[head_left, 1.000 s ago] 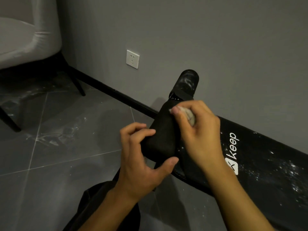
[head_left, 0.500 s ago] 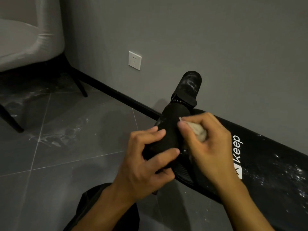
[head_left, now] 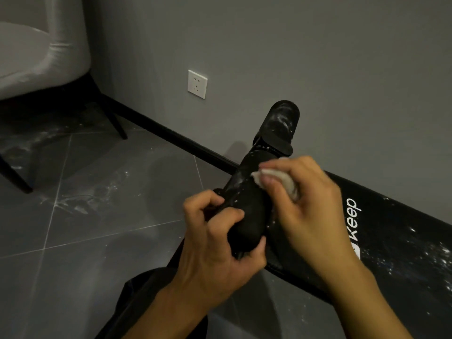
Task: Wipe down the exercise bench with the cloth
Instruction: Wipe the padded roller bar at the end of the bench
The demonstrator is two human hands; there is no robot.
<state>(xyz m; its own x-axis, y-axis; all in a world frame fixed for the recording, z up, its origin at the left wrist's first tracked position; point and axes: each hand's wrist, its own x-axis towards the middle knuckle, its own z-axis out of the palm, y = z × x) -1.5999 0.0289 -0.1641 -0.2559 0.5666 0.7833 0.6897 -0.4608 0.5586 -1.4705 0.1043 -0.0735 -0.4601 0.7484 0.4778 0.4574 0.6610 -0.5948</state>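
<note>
Dark grey tiled floor point(head_left: 102, 231), smeared with white residue; grey wall point(head_left: 269, 57) with black skirting. Landmark: white wall socket point(head_left: 197, 83). Pale chair point(head_left: 36, 57) stands left of it. Black exercise bench point(head_left: 403, 245), white-speckled, lies below-right of socket, long axis running along the wall, its padded rollers toward the socket. Near roller point(head_left: 247, 216) is gripped by left hand point(head_left: 220, 248), fingers curled shut. White cloth point(head_left: 281, 179) is bunched in right hand point(head_left: 308, 204), pressed against that roller.

Grey tiled floor point(head_left: 102, 241), smeared with white dust, carries the black exercise bench point(head_left: 403, 241) and chair point(head_left: 36, 45)
</note>
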